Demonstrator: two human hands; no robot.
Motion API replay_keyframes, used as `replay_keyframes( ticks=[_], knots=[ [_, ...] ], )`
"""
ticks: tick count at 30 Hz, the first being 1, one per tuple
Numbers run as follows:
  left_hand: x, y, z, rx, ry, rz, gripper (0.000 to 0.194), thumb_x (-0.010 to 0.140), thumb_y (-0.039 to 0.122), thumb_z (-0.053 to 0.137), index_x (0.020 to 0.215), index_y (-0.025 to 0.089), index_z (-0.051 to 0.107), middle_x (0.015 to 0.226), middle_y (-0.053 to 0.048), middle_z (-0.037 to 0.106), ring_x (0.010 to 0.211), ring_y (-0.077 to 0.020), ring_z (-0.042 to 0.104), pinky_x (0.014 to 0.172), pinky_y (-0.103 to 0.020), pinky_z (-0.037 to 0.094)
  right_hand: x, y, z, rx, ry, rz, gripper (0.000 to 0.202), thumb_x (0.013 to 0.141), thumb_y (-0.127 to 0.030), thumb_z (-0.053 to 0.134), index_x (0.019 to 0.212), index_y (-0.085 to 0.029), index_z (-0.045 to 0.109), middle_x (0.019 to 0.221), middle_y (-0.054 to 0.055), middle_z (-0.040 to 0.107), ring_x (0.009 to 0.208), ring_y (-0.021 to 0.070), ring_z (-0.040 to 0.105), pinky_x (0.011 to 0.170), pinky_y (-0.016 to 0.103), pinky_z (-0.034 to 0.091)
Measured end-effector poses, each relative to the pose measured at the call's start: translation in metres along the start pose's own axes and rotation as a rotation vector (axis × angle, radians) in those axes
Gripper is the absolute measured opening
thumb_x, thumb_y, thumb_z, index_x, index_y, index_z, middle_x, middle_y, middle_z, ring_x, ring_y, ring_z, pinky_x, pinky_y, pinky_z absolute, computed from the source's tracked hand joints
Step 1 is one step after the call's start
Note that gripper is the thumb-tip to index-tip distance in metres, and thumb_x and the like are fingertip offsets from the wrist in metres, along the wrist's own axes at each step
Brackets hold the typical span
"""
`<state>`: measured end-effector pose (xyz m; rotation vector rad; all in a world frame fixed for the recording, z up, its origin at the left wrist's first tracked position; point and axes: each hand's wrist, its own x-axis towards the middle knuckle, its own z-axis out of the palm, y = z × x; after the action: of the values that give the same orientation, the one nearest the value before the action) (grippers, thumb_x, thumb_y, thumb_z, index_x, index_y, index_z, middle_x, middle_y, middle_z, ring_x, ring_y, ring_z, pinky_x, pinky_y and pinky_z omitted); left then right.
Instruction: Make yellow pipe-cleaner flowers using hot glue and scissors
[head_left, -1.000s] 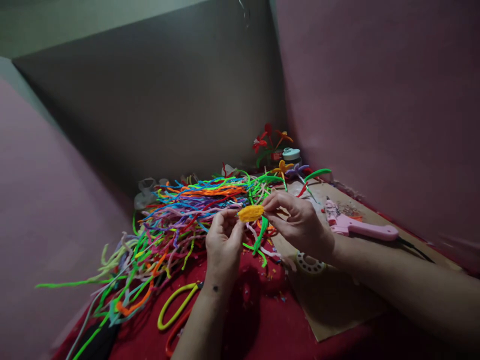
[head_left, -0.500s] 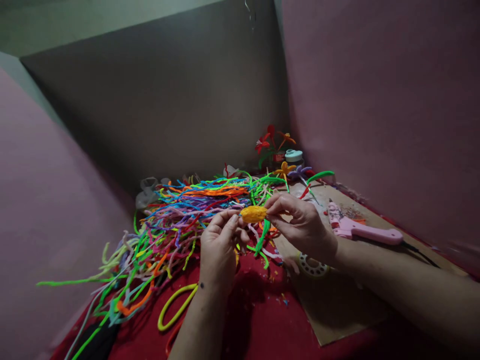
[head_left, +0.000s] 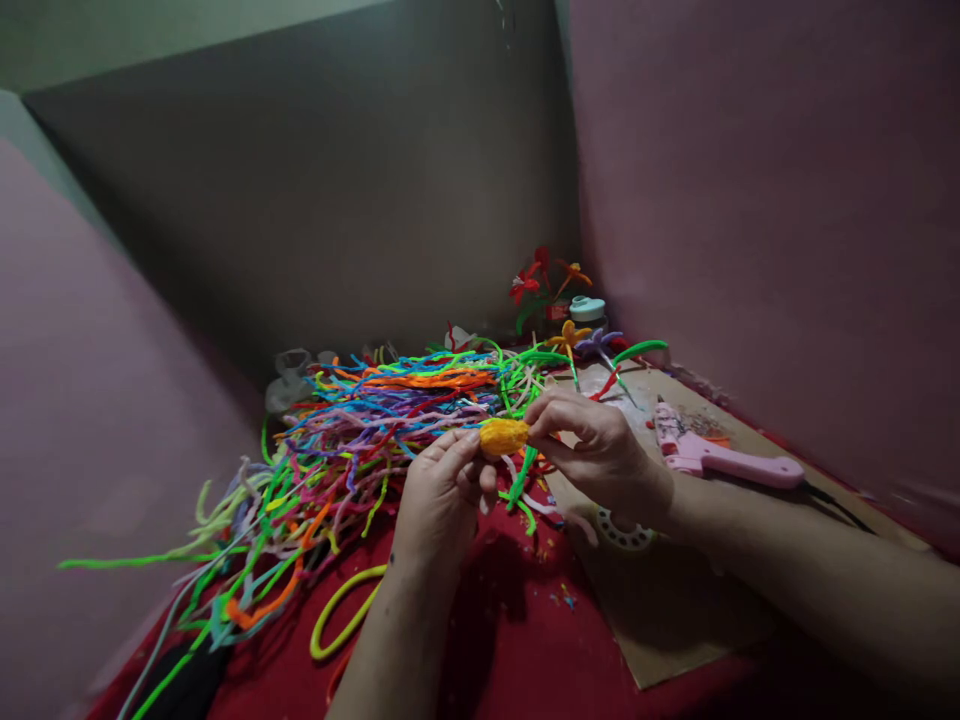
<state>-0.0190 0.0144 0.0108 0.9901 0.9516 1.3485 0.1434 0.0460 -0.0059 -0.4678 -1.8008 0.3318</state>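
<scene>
Between my two hands is a small yellow pipe-cleaner bud [head_left: 503,436], plump and lying sideways in the air. My left hand [head_left: 444,490] pinches its left end between thumb and fingers. At its right end, the thumb and forefinger of my right hand [head_left: 596,447] are closed on the tip. Behind them spreads a big heap of coloured pipe cleaners [head_left: 405,400], mostly green, orange, blue, purple and pink.
A pink glue gun [head_left: 739,462] lies on a brown board [head_left: 675,620] at the right, near a white round holed disc [head_left: 624,532]. Finished pipe-cleaner flowers [head_left: 571,338] and a lidded jar [head_left: 587,310] stand behind. A yellow loop [head_left: 322,620] rests on the red cloth [head_left: 540,660].
Both hands keep hold of the yellow bud. My right hand has shifted slightly left, and the bud looks a little turned. The camera view has moved slightly.
</scene>
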Motion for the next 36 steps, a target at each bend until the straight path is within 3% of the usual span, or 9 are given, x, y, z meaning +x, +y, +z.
replay_keyframes(
  ticks=[7, 12, 22, 26, 32, 36],
  knots=[
    [0.0005, -0.0015, -0.001, 0.006, -0.014, 0.026, 0.012, 0.073, 0.023, 0.06, 0.074, 0.011, 0.06, 0.048, 0.002, 0.052, 0.038, -0.0064, 0.042, 0.032, -0.015, 0.032, 0.0019, -0.0026, -0.0019, -0.127, 0.007, -0.016, 0.02, 0.077, -0.002, 0.052, 0.065, -0.018, 0.051, 0.067, 0.004, 0.058, 0.069, 0.0168, 0.049, 0.067, 0.034, 0.042],
    [-0.0006, -0.0005, 0.0002, 0.02, -0.007, 0.006, 0.013, 0.074, 0.024, 0.06, 0.072, 0.011, 0.057, 0.048, 0.002, 0.052, 0.038, -0.0065, 0.043, 0.032, -0.016, 0.033, 0.0013, -0.005, -0.0018, -0.1, 0.012, 0.049, 0.02, 0.078, -0.004, 0.051, 0.064, -0.018, 0.052, 0.068, 0.004, 0.058, 0.07, 0.0169, 0.05, 0.066, 0.034, 0.041],
    [-0.0011, -0.0024, 0.0009, -0.014, 0.02, 0.176, 0.016, 0.075, 0.024, 0.065, 0.087, 0.015, 0.059, 0.064, 0.003, 0.059, 0.044, -0.0057, 0.053, 0.04, -0.016, 0.04, 0.006, -0.0038, -0.0033, 0.292, 0.032, 0.457, 0.009, 0.07, -0.01, 0.06, 0.064, -0.017, 0.058, 0.068, 0.0, 0.058, 0.067, 0.013, 0.054, 0.064, 0.029, 0.044],
    [-0.0047, -0.0034, 0.0048, 0.075, 0.037, 0.226, 0.018, 0.077, 0.024, 0.065, 0.092, 0.015, 0.06, 0.061, 0.003, 0.059, 0.048, -0.0061, 0.054, 0.045, -0.016, 0.042, 0.0072, -0.0043, -0.0031, 0.321, 0.041, 0.48, 0.009, 0.069, -0.012, 0.062, 0.063, -0.017, 0.059, 0.068, 0.0, 0.058, 0.066, 0.0125, 0.053, 0.064, 0.029, 0.044],
    [-0.0069, -0.0025, 0.0079, 0.105, 0.05, 0.27, 0.019, 0.076, 0.021, 0.066, 0.092, 0.015, 0.06, 0.074, 0.0, 0.065, 0.051, -0.0056, 0.055, 0.048, -0.017, 0.044, 0.0056, -0.0057, -0.0029, 0.276, 0.029, 0.472, 0.009, 0.07, -0.01, 0.06, 0.064, -0.017, 0.058, 0.069, 0.0, 0.058, 0.067, 0.0132, 0.053, 0.064, 0.029, 0.043],
    [-0.0072, -0.0022, 0.0083, 0.111, 0.062, 0.287, 0.014, 0.076, 0.02, 0.065, 0.088, 0.015, 0.06, 0.062, 0.002, 0.061, 0.048, -0.0062, 0.053, 0.046, -0.017, 0.043, 0.0043, -0.0076, -0.0036, 0.197, 0.009, 0.421, 0.01, 0.071, -0.009, 0.058, 0.065, -0.017, 0.057, 0.068, 0.0, 0.057, 0.068, 0.0138, 0.052, 0.065, 0.03, 0.042]
  ],
)
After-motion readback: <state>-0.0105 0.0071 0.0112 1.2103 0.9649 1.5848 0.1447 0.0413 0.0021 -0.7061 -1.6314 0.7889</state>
